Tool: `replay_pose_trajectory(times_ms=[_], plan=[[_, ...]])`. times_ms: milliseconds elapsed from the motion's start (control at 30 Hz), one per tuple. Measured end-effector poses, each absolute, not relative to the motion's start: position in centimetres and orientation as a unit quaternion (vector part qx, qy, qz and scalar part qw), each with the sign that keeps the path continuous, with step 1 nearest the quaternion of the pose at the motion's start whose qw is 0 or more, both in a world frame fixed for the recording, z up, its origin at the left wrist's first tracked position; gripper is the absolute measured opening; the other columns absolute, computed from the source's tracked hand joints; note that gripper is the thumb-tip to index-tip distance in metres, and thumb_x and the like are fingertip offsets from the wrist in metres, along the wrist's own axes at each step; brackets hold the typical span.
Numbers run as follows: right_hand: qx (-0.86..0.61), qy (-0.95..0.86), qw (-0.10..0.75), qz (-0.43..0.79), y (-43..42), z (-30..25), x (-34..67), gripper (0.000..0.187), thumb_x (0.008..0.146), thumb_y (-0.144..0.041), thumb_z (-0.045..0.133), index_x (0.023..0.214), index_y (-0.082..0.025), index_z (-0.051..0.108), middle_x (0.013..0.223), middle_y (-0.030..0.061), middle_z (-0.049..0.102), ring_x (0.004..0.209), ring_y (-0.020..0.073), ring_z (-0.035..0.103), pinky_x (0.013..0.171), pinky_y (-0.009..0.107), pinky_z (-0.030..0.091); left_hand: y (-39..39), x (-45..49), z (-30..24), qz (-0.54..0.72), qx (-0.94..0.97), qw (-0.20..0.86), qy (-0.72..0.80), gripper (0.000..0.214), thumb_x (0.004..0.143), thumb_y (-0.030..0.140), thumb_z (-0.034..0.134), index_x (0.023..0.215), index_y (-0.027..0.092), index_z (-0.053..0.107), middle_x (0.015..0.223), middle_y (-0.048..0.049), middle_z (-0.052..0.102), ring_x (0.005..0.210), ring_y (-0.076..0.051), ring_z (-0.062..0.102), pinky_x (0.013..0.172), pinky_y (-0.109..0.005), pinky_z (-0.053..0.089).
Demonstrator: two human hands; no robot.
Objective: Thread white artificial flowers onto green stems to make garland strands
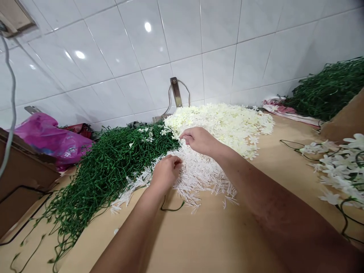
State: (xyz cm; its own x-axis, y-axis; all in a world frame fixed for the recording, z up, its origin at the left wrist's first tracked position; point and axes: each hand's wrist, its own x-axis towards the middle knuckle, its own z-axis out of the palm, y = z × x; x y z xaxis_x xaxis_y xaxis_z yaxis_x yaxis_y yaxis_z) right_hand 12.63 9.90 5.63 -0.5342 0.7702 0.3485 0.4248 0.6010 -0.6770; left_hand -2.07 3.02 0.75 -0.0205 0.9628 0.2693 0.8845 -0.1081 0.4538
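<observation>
My left hand [166, 171] is closed, fingertips curled together, over the left side of a heap of thin white plastic sticks [201, 172]. What it holds, if anything, is hidden. A green plastic stem [172, 209] curves out below it on the table; whether the hand grips this stem I cannot tell. Farther forward, my right hand [199, 141] pinches with thumb and fingers where the sticks meet a pile of cream-white artificial flower heads [227, 119]. Anything between those fingertips is too small to make out. To the left lies a large heap of green plastic stems [113, 159].
Finished-looking white flower sprays [345, 172] lie at the right. Behind them are a cardboard piece [345, 117] and more green stems [330, 89]. A pink plastic bag [54, 138] and a cardboard box [25, 185] stand left. A tiled wall [218, 68] closes off the back.
</observation>
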Motion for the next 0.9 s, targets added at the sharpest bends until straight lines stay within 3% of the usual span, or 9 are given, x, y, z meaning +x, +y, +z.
replay_pose_trajectory(times_ms=[167,333,533,900], plan=[[-0.3,-0.809,0.299,0.407,9.4,5.3,12.0,0.024,0.072,-0.015,0.043,0.093,-0.013,0.056,0.074,0.0061,0.061,0.061,0.0108,0.054,0.056,0.024,0.041,3.0,-3.9,1.8,0.486,0.511,0.334,0.626,0.013,0.061,0.024,0.061,0.07,0.014,0.06,0.059,0.0014,0.055,0.052,-0.007,0.045,0.051,-0.02,0.035],[-0.282,-0.81,0.314,0.406,8.2,4.8,10.4,0.009,0.073,-0.022,0.047,0.074,-0.016,0.054,0.066,0.0033,0.059,0.057,0.01,0.052,0.053,0.025,0.041,2.5,-5.7,2.6,0.589,0.342,0.524,0.511,0.02,0.054,0.02,0.069,0.07,0.013,0.058,0.054,0.0037,0.052,0.045,-0.003,0.044,0.044,-0.015,0.036],[-0.305,-0.839,0.363,0.267,7.6,3.9,9.0,0.008,0.072,-0.019,0.049,0.067,-0.017,0.054,0.074,0.0024,0.056,0.067,0.011,0.049,0.061,0.025,0.038,2.7,-6.2,1.8,0.603,0.309,0.575,0.46,0.018,0.058,0.012,0.066,0.074,0.013,0.058,0.06,0.0012,0.056,0.049,-0.004,0.049,0.045,-0.014,0.041],[-0.331,-0.851,0.366,0.181,6.7,3.3,8.4,0.007,0.072,-0.014,0.047,0.072,-0.016,0.054,0.075,0.0024,0.057,0.068,0.0115,0.049,0.06,0.023,0.034,2.6,-5.7,2.1,0.578,0.346,0.542,0.501,0.021,0.055,0.017,0.07,0.073,0.012,0.06,0.06,0.0016,0.057,0.052,-0.004,0.051,0.049,-0.013,0.04]])
